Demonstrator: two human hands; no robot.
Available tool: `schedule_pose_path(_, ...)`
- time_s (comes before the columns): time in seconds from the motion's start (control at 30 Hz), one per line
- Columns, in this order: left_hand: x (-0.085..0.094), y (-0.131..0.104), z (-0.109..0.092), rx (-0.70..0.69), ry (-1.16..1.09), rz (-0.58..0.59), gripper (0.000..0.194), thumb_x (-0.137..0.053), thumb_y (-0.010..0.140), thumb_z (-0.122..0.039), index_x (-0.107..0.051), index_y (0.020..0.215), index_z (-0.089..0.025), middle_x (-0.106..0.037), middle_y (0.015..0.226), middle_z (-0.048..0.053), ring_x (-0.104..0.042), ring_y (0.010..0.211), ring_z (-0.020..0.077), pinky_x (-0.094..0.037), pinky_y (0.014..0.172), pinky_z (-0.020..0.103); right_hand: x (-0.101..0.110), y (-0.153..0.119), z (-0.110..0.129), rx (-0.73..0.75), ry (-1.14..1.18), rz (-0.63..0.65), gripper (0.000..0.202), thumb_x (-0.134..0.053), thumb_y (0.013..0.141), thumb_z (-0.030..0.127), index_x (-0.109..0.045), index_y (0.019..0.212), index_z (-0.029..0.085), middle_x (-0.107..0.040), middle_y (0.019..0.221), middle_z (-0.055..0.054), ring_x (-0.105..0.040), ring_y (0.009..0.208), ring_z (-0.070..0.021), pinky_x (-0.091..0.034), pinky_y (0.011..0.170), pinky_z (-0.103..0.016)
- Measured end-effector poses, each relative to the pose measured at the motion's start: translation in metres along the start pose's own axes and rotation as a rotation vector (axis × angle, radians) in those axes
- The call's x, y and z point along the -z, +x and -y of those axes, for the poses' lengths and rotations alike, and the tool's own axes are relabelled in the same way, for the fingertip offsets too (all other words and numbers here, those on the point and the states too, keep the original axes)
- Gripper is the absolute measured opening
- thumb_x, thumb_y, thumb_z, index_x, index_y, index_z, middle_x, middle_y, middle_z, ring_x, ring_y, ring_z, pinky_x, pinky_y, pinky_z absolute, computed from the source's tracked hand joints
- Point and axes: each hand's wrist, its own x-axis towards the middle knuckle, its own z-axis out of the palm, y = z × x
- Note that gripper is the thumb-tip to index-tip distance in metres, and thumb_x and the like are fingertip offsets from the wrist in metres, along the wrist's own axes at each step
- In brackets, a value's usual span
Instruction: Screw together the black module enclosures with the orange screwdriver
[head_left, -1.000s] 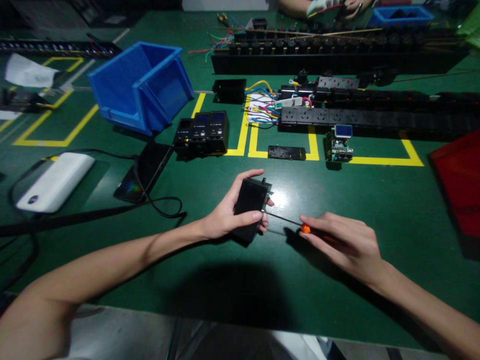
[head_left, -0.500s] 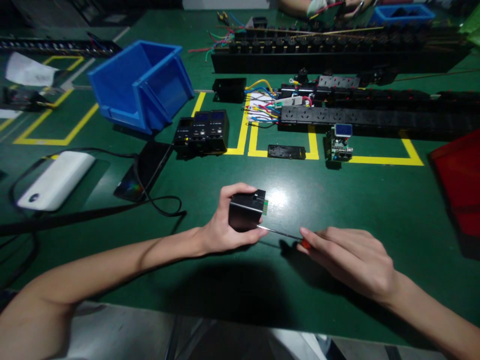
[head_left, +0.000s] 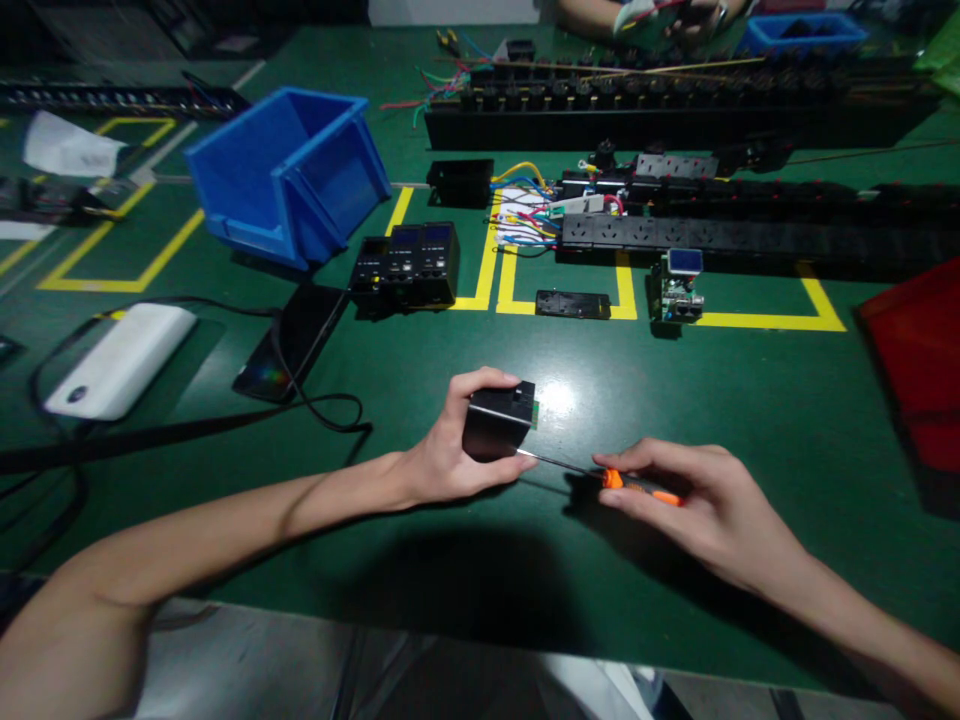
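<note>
Closed around a small black box-shaped module [head_left: 496, 425], my left hand [head_left: 442, 455] holds it just above the table. A strip of green circuit board [head_left: 535, 414] sticks out of the module's right side. My right hand [head_left: 690, 500] grips a screwdriver [head_left: 637, 484] by its orange and black handle, between thumb and fingers. The thin metal shaft points left, and its tip reaches the module's lower right edge by my left fingers. Whether the tip sits in a screw or slot is too small to tell.
Beyond my hands lie several black modules [head_left: 405, 268], a flat black part [head_left: 573, 304], a circuit board with a display [head_left: 679, 288] and wired socket strips [head_left: 675, 235]. A blue bin [head_left: 247, 225], phone [head_left: 289, 340] and white power bank [head_left: 120, 362] are left; a red bin [head_left: 919, 370] right. Another person's hands [head_left: 694, 25] work opposite.
My right hand has turned and its fingers have opened around the handle, so more of the orange and black shows. The module and left hand have shifted slightly right in view.
</note>
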Motion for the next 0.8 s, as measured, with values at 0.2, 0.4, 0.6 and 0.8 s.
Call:
schedule_pose_path(0.2, -0.003, 0.000, -0.001, 0.072, -0.124, 0.015, 0.089, -0.083, 0.070, -0.011, -0.032, 0.139, -0.033, -0.052, 0.117, 0.005, -0.066, 0.082, 0.0131, -0.061, 0.069, 0.027, -0.002, 0.003, 0.001, -0.140, 0.129, 0.013, 0.018, -0.074, 0.085, 0.036, -0.075, 0.090, 0.018, -0.077, 0.079, -0.004, -0.071, 0.067, -0.0161, -0.054, 0.057, -0.023)
schedule_pose_path(0.4, -0.005, 0.004, -0.005, 0.232, -0.223, -0.004, 0.091, -0.085, 0.067, -0.012, -0.033, 0.138, -0.032, -0.052, 0.117, 0.007, -0.067, 0.084, 0.0152, -0.063, 0.071, 0.030, -0.001, -0.001, -0.008, 0.127, -0.096, -0.059, 0.014, -0.073, 0.087, 0.025, -0.071, 0.098, 0.018, -0.077, 0.087, -0.005, -0.072, 0.068, -0.0143, -0.055, 0.062, -0.022)
schedule_pose_path(0.6, -0.004, 0.006, -0.008, 0.294, -0.239, -0.016, 0.090, -0.085, 0.066, -0.011, -0.033, 0.137, -0.033, -0.051, 0.117, 0.006, -0.068, 0.079, 0.0148, -0.063, 0.071, 0.032, 0.001, -0.002, -0.018, 0.402, -0.311, -0.078, 0.029, -0.068, 0.091, 0.018, -0.062, 0.119, 0.013, -0.073, 0.084, -0.005, -0.067, 0.065, -0.0135, -0.051, 0.060, -0.025)
schedule_pose_path(0.8, -0.004, 0.006, -0.008, 0.297, -0.236, -0.020, 0.088, -0.083, 0.068, -0.010, -0.033, 0.137, -0.032, -0.052, 0.116, 0.006, -0.069, 0.080, 0.0153, -0.062, 0.072, 0.032, 0.001, -0.002, -0.029, 0.584, -0.627, -0.064, 0.037, -0.064, 0.092, 0.009, -0.057, 0.128, 0.009, -0.067, 0.077, -0.005, -0.059, 0.060, -0.0144, -0.042, 0.052, -0.028)
